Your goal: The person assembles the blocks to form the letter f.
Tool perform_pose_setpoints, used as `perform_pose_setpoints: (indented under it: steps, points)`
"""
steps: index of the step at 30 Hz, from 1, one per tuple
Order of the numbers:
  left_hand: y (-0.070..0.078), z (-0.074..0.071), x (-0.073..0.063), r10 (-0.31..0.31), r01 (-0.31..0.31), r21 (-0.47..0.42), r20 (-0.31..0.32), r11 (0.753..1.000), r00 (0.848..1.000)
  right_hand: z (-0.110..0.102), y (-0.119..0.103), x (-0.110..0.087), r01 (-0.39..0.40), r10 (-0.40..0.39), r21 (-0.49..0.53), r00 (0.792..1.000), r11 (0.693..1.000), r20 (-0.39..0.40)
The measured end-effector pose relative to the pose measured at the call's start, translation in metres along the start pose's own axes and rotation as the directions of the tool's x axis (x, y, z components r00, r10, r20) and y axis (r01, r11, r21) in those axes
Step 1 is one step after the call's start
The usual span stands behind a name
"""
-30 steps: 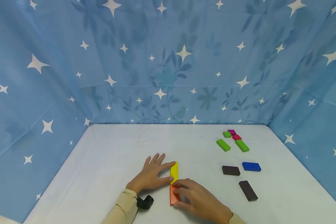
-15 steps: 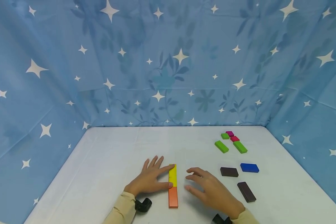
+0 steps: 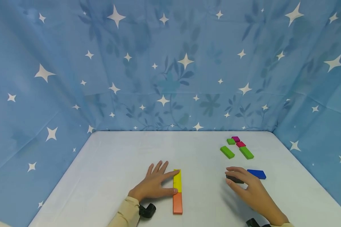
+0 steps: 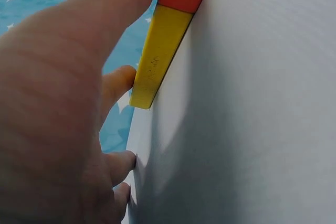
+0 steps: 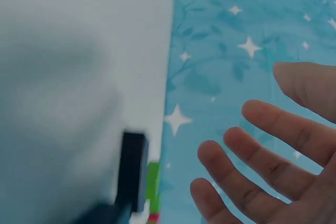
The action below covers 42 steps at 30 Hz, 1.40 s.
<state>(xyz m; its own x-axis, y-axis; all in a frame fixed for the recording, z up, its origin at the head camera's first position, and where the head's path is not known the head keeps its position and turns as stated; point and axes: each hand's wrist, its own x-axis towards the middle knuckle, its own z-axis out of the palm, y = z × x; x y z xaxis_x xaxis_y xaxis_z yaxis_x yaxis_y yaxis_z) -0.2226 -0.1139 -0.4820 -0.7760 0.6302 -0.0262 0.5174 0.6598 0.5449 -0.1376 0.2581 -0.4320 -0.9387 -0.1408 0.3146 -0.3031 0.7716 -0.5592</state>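
My left hand (image 3: 153, 186) lies spread on the white table, with index fingertip and thumb tip resting on the flat yellow block (image 3: 177, 181). An orange block (image 3: 177, 204) sits end to end with the yellow one, forming a straight strip. Both blocks also show in the left wrist view, the yellow block (image 4: 160, 56) beside my fingers. My right hand (image 3: 250, 187) is above the table with relaxed fingers and nothing held. It partly covers a dark block (image 3: 234, 179). The right wrist view shows a dark block (image 5: 132, 169) below my spread fingers.
A blue block (image 3: 256, 174) lies just beyond my right hand. Farther back are two long green blocks (image 3: 227, 152), a small green block (image 3: 231, 141), a red block (image 3: 241, 144) and a magenta block (image 3: 236, 139). A blue starry curtain (image 3: 170, 78) encloses the table.
My right hand has let go of the orange block and moved right to over the dark blocks; one of them is now hidden behind it. My left hand stays on the yellow block.
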Motion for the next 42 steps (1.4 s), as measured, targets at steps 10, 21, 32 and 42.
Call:
perform_pose_setpoints:
  steps: [10,21,32,42]
  points:
    - [0.001,0.0,0.0,-0.005,0.005,-0.009,-0.003,1.0,1.0,-0.029,0.038,-0.035,-0.12,0.128,-0.09,0.987,0.989,0.094]
    - [0.001,0.001,-0.001,-0.008,0.008,-0.001,-0.006,1.0,1.0,-0.045,0.073,-0.05,-0.121,0.169,-0.164,0.934,0.979,0.316]
    - [-0.001,0.005,0.001,-0.02,0.021,0.029,-0.015,0.999,1.0,-0.041,0.083,-0.053,-0.056,0.095,-0.113,0.922,0.992,0.375]
    - [0.0,0.004,0.001,-0.019,0.019,0.016,-0.008,1.0,1.0,-0.037,0.086,-0.045,0.032,0.043,-0.186,0.922,0.982,0.384]
